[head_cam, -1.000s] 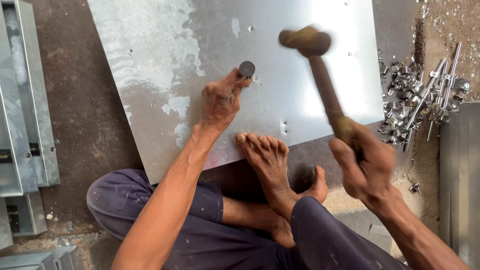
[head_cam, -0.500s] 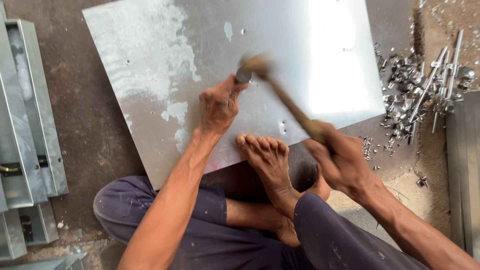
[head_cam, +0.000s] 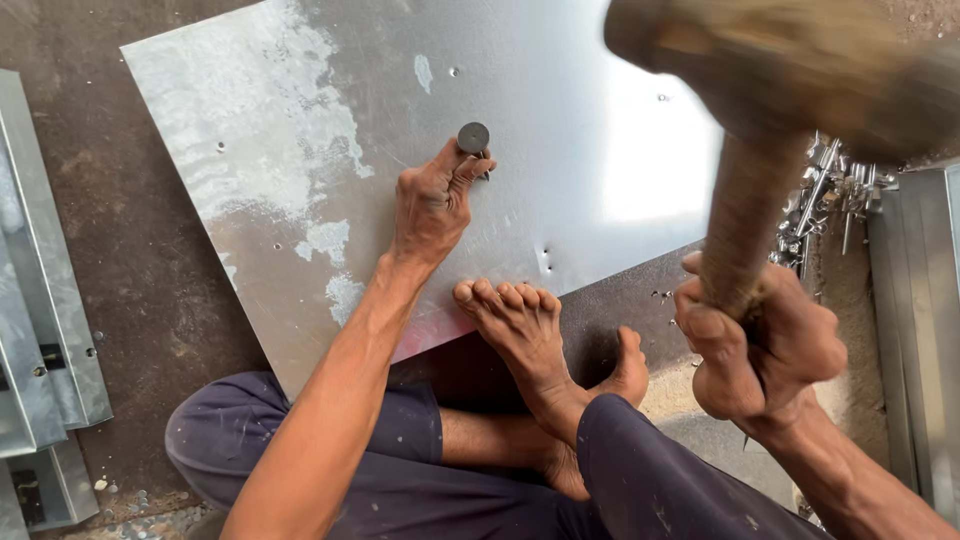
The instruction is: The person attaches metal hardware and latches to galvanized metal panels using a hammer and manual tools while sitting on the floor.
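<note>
Left hand [head_cam: 432, 205] rested on the metal sheet [head_cam: 300, 130], fingers pinched round a punch [head_cam: 474, 138] held upright, its round dark head at 12 o'clock from the knuckles. The punch tip itself was hidden by the fingers.

Right hand [head_cam: 760, 345] was clenched in a fist round the handle of a hammer [head_cam: 745, 220], raised high and close to the camera; its head was blurred, at 1 o'clock from the left hand and well apart from the punch.

The sheet lay flat on the floor, grey with pale patches at its 10 o'clock part and a bright glare at 3 o'clock. Small punched holes showed in it, some just at 4 o'clock from the left hand.

A bare foot [head_cam: 520, 330] pressed toes-first on the sheet's near edge, at 5 o'clock from the left hand.

Bolts [head_cam: 835, 200] lay heaped at 3 o'clock beyond the sheet. Folded metal channels [head_cam: 45, 330] lay at 9 o'clock on the floor.
</note>
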